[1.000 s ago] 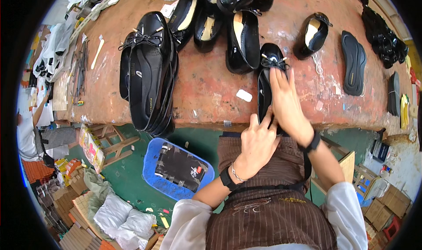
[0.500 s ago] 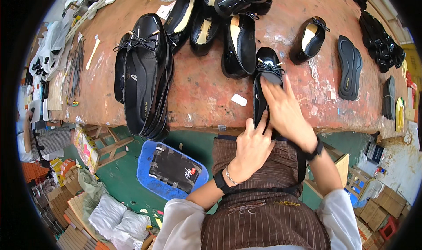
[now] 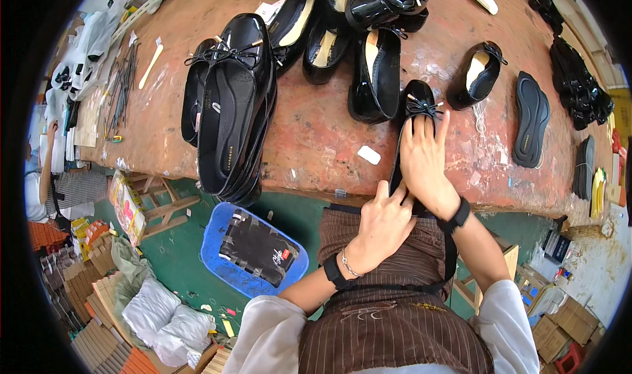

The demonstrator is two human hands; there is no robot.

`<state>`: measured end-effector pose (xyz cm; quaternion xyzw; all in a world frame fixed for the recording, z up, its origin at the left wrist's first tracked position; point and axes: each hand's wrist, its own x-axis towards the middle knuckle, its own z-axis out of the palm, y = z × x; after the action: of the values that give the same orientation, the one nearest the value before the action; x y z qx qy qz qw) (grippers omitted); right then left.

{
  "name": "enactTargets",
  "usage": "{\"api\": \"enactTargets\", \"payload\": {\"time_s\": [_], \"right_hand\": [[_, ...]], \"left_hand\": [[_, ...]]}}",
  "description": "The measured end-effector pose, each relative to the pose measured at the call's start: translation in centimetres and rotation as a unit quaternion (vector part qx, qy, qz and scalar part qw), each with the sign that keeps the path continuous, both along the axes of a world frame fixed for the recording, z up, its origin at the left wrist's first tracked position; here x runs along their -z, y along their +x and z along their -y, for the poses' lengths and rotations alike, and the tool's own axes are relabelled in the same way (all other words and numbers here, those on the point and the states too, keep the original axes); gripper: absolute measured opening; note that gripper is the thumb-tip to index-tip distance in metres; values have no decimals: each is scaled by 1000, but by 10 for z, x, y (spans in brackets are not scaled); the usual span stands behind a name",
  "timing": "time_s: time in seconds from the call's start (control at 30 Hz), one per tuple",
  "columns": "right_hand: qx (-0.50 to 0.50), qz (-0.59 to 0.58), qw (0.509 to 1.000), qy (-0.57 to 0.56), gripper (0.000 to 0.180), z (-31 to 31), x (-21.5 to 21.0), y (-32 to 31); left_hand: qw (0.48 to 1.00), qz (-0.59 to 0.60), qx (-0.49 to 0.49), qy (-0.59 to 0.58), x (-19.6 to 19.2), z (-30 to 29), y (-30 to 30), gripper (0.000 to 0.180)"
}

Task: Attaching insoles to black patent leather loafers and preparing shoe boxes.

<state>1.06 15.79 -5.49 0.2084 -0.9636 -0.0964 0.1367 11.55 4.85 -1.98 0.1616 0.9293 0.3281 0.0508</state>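
Note:
A black patent flat shoe (image 3: pixel 419 94) with a bow lies toe-away at the table's near edge. My right hand (image 3: pixel 426 167) reaches into its opening, fingers stretched toward the toe and one finger spread along the outer right side. The fingertips are partly hidden below the bow. Close by on the left, my left hand (image 3: pixel 384 224) closes its fingers around the heel end. The hands cover most of the shoe's inside. A loose black insole pair (image 3: pixel 530 121) lies to the right, and another black flat shoe (image 3: pixel 476 75) stands beyond my right hand.
Stacked black shoes (image 3: pixel 236 111) overhang the table edge at left. Several flats (image 3: pixel 376 74) stand at the back. A white label (image 3: pixel 369 154) lies left of my hands. Below the table, a blue bin (image 3: pixel 302 269) sits on the green floor (image 3: pixel 172 262). Banded insoles (image 3: pixel 583 168) are far right.
The insole's rounded front, visible under my right fingers before, is now out of sight. My right fingers reach into the shoe's opening by the bow. The whole view has shifted slightly.

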Motion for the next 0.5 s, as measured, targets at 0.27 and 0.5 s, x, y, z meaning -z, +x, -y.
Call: {"api": "enactTargets", "payload": {"time_s": [0.27, 0.5], "right_hand": [[-10, 98, 995, -24, 17, -3, 7, -30], [-176, 59, 964, -189, 22, -25, -10, 5]], "left_hand": [[999, -48, -4, -6, -2, -2, 0, 47], [986, -102, -85, 97, -42, 53, 21, 64]]}}
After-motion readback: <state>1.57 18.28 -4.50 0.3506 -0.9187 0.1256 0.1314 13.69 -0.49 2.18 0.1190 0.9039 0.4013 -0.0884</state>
